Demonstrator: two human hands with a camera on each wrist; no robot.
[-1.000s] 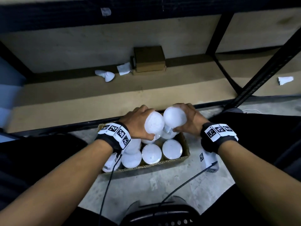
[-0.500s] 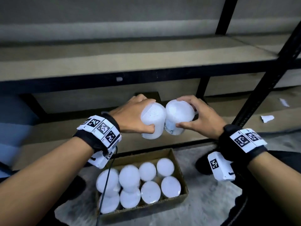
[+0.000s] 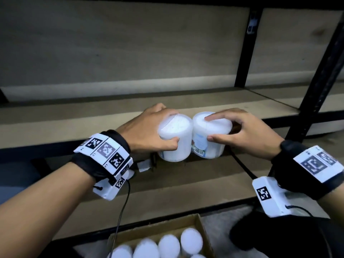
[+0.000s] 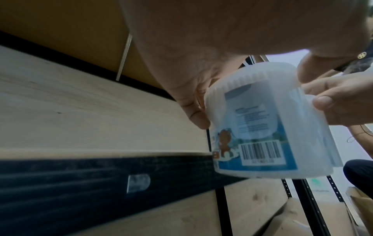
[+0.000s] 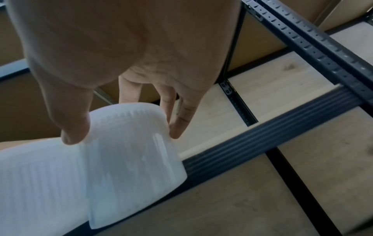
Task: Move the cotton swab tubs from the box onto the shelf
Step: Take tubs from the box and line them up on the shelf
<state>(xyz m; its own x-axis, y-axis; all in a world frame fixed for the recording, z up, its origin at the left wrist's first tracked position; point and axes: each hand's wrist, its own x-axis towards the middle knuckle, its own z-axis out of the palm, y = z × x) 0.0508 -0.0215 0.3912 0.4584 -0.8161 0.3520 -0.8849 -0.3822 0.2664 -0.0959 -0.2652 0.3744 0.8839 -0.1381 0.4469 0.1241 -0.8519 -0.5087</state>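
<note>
Two white cotton swab tubs are side by side in the air, at the front edge of the middle shelf (image 3: 74, 120). My left hand (image 3: 168, 127) grips the left tub (image 3: 176, 144), thumb on its near side; its blue label and barcode show in the left wrist view, where the left tub (image 4: 260, 127) hangs in front of the black shelf rail (image 4: 80, 175). My right hand (image 3: 209, 128) grips the right tub (image 3: 212, 144), one finger on its lid. In the right wrist view my thumb and fingers clasp the right tub (image 5: 129, 151). Below, the cardboard box (image 3: 160, 225) holds several more tubs (image 3: 191, 239).
Black steel uprights (image 3: 320, 71) stand at the right of the shelf bay. A lower shelf board (image 3: 195, 185) lies under my hands, with a paper scrap (image 3: 144, 165) on it. A cable (image 3: 122, 211) hangs from my left wrist over the box. A dark clothed leg (image 3: 279, 237) is beside the box.
Both hands lifted a tub each out of the box and rose forward to the middle shelf's front edge. The box has dropped to the bottom of the view.
</note>
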